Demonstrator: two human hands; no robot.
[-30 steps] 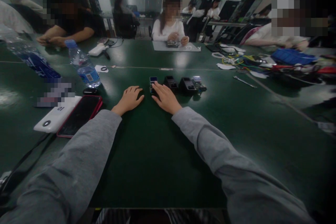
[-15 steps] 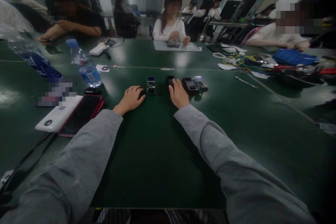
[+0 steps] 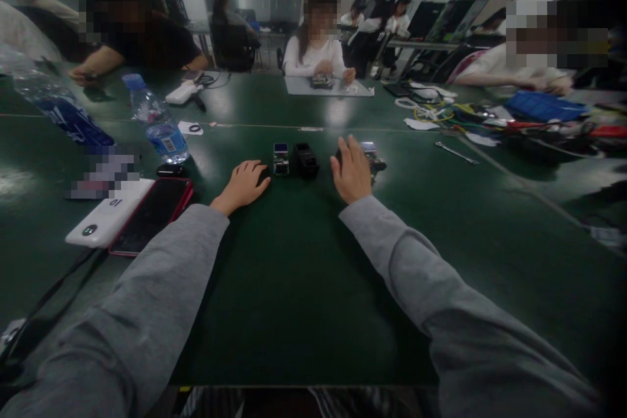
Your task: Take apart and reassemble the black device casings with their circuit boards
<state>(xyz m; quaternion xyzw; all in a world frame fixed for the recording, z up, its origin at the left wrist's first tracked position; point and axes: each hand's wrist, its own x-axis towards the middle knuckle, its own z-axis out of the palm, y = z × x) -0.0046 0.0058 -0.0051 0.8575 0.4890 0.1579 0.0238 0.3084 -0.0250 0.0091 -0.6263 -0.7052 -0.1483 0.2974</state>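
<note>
My left hand rests palm down on the green table, fingers loosely curled, just left of a small circuit module with a blue screen. Beside that module sits a black box-shaped part. My right hand lies flat with its fingers stretched forward over another black part, which it mostly hides. A further module with a blue top stands just right of that hand.
A red-cased phone and a white power bank lie at left, with two water bottles behind. Other people sit across the table. Cables, a blue tray and a wrench clutter the right side.
My right hand has moved step by step to the right along the row of parts, from the screen module to the third part. The second black part now sits closer to the screen module. My left hand stayed put.
</note>
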